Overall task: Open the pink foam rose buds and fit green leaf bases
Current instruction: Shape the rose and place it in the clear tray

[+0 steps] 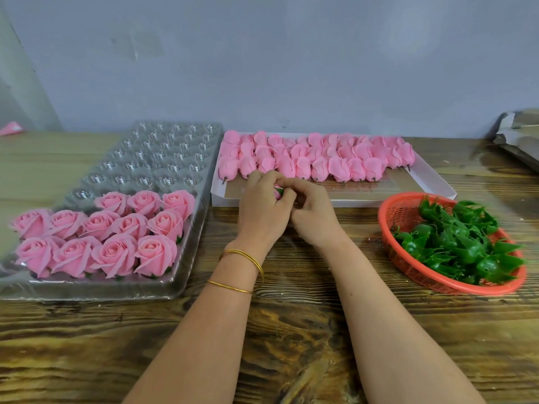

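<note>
Both hands are working pressed together right in the middle, over the near edge of the box (335, 201); the left hand (262, 207) and right hand (312, 212) are both curling their fingers round one bud (276, 193), which is mostly hiding between them; a sliver of green leaf base (280, 190) is peeking out at the top of it, though how far it's seated I can't tell.

Containers: the white box is sitting at the back centre, holding rows of closed pink buds (315, 157) lying on their sides, stubs pointing toward the camera; its near strip is showing bare brown card. On the left a clear plastic tray (163, 158) with round pockets is holding twelve opened roses (116, 237) in its near rows, a bit of green poking out under some of them. On the right a red mesh basket (408, 269) is sitting heaped with green leaf bases (460, 243). Everything's resting on a wood-grain table (291, 330); thin gold bangles (242, 258) are hanging on the left wrist.
</note>
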A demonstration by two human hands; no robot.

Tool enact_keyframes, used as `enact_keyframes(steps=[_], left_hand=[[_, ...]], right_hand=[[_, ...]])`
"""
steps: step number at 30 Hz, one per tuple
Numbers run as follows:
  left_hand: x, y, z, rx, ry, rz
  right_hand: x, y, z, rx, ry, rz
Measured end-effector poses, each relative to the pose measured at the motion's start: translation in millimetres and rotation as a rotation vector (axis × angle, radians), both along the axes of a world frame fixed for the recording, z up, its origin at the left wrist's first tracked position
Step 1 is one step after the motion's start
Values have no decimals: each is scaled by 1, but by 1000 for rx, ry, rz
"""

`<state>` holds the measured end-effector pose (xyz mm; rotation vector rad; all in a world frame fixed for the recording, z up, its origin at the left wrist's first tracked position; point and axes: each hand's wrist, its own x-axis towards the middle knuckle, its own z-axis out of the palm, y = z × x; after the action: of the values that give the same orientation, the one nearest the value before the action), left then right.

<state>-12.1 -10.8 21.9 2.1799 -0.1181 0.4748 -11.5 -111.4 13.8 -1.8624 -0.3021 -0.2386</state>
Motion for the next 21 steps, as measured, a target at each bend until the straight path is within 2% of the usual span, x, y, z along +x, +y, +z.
enact_keyframes(steps=[7,21], left_hand=[[1,0,-1,44,-35,18],[3,0,-4,2,-80,18]], right_hand=[[0,2,-2,165,70,-3],[1,2,-2,159,61,-13]])
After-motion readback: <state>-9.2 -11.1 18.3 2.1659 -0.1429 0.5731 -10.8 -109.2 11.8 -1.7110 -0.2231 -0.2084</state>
